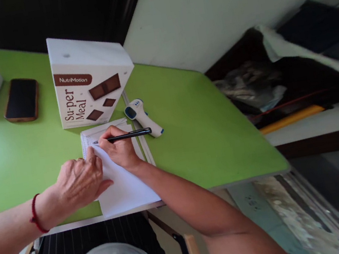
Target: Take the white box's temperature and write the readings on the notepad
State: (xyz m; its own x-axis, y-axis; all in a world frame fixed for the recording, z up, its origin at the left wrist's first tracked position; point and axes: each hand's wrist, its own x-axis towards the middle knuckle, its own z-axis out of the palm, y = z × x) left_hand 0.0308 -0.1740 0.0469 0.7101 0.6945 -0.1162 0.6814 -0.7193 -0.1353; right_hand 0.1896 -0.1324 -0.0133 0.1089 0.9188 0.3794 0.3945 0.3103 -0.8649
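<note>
We see the right hand (122,151) gripping a black pen (130,134), whose tip seems to meet the paper (124,191); the left hand (79,181) lies loosely open, index finger forward on it. The paper reaches the green table (207,142)'s front edge. 1 box (84,91) stands just beyond; tabletop stretches rightward past the thermometer (146,120).

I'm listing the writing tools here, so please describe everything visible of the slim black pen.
The slim black pen is straight and looks like smooth plastic, with a narrow pointed tip. It lies nearly level across the picture, its tip to the left over the white paper sheets, its back end sticking out to the right. The bare right hand grips it near the tip, covering part of its barrel. Tip contact is too small to confirm.
</note>
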